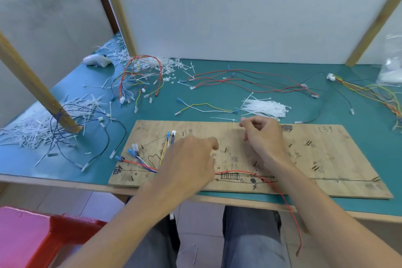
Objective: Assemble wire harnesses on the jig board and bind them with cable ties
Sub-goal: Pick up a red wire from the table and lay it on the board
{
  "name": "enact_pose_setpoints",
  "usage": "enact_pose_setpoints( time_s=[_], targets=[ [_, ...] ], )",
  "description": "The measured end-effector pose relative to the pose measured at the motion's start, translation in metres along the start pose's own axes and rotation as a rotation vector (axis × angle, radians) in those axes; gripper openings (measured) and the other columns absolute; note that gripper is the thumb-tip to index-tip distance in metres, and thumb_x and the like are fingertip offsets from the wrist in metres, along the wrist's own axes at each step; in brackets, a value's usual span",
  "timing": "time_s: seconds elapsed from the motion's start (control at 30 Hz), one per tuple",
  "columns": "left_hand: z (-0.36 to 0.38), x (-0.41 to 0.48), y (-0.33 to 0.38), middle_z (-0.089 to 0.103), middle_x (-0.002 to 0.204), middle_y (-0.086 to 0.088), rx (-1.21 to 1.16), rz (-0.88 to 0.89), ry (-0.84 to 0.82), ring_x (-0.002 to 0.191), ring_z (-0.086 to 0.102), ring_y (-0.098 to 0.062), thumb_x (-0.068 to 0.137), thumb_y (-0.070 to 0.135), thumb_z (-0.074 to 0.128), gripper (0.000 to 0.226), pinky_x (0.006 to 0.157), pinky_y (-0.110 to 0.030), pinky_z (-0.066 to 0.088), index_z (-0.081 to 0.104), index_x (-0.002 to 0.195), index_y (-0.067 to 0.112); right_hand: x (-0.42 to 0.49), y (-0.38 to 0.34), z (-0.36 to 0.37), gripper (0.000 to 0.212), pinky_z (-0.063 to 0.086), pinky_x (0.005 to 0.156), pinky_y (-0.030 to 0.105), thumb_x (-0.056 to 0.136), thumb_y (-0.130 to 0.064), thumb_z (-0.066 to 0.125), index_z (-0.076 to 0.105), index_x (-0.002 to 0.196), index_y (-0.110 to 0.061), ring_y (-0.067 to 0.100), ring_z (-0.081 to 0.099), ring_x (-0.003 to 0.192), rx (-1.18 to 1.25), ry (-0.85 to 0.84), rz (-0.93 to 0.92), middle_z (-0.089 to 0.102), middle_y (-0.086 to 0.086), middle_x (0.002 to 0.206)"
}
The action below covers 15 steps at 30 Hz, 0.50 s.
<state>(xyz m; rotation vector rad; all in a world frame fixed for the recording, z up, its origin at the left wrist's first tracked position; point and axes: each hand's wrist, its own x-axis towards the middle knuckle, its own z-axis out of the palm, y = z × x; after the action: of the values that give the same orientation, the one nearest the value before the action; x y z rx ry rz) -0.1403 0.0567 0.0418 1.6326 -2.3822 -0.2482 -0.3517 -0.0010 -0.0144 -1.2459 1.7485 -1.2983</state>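
While left hand (189, 159) steadies wires (141, 164) on jig board (326, 159), grip hidden, right hand (261, 135) apparently pinches cable tie (226, 119) beside far pile (265, 108), for binding

The plywood jig board (315, 159) lay flat before me, blue-tipped wires (139, 162) fanned at its left end, one red wire (285, 200) trailing off its near edge. White cable ties (264, 108) lay bundled just behind.

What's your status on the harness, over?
Left hand covers the wire bundle on the jig board, grip hidden. Right hand curled near the cable ties, hold unclear. Red wire trails off the board's near edge.
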Motion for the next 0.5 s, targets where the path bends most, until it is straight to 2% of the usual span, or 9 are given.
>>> enact_pose_setpoints(
  time_s=[0.1,0.17,0.33,0.43,0.5],
  targets=[
    [-0.005,0.05,0.0,0.074,0.08,0.004,-0.179,-0.037,0.078,0.081,0.068,-0.023,0.085,0.028,0.047,0.032,0.078,-0.04,0.059,0.074,0.1,0.03,-0.001,0.004,0.002,0.024,0.045,0.053,0.012,0.091,-0.038,0.067,0.078,0.073,-0.027,0.0,0.06,0.05,-0.008,0.052,-0.074,0.069,-0.011,0.057],
    [-0.005,0.098,-0.005,0.074,0.08,0.003,-0.168,-0.048,0.083,0.081,0.068,-0.026,0.086,0.024,0.054,0.024,0.078,-0.042,0.059,0.076,0.093,0.025,0.003,0.005,0.002,0.023,0.047,0.055,0.02,0.087,-0.039,0.066,0.078,0.073,-0.025,0.003,0.059,0.05,0.001,0.05,-0.083,0.07,-0.009,0.057],
    [0.009,0.205,-0.032,0.074,0.105,-0.005,-0.082,-0.119,0.063,0.103,0.067,-0.032,0.092,0.02,0.056,0.021,0.088,-0.044,0.058,0.074,0.103,0.022,0.009,0.012,0.005,0.027,0.053,0.061,0.039,0.087,-0.044,0.063,0.077,0.074,-0.025,0.013,0.056,0.051,-0.018,0.032,-0.096,0.066,0.0,0.054],
    [0.022,0.247,-0.05,0.069,0.12,-0.012,-0.01,-0.191,0.055,0.112,0.065,-0.036,0.096,0.02,0.059,0.024,0.091,-0.044,0.057,0.069,0.117,0.015,0.011,0.016,0.006,0.029,0.051,0.061,0.041,0.089,-0.044,0.063,0.074,0.075,-0.021,0.015,0.05,0.051,-0.022,0.047,-0.1,0.064,0.008,0.056],
    [0.031,0.264,-0.059,0.067,0.122,-0.014,0.074,-0.213,0.033,0.113,0.064,-0.037,0.098,0.021,0.061,0.024,0.09,-0.045,0.057,0.066,0.119,0.011,0.013,0.018,0.005,0.029,0.05,0.061,0.042,0.091,-0.042,0.064,0.073,0.075,-0.019,0.014,0.048,0.051,-0.006,0.058,-0.091,0.063,0.01,0.057]
  ],
)
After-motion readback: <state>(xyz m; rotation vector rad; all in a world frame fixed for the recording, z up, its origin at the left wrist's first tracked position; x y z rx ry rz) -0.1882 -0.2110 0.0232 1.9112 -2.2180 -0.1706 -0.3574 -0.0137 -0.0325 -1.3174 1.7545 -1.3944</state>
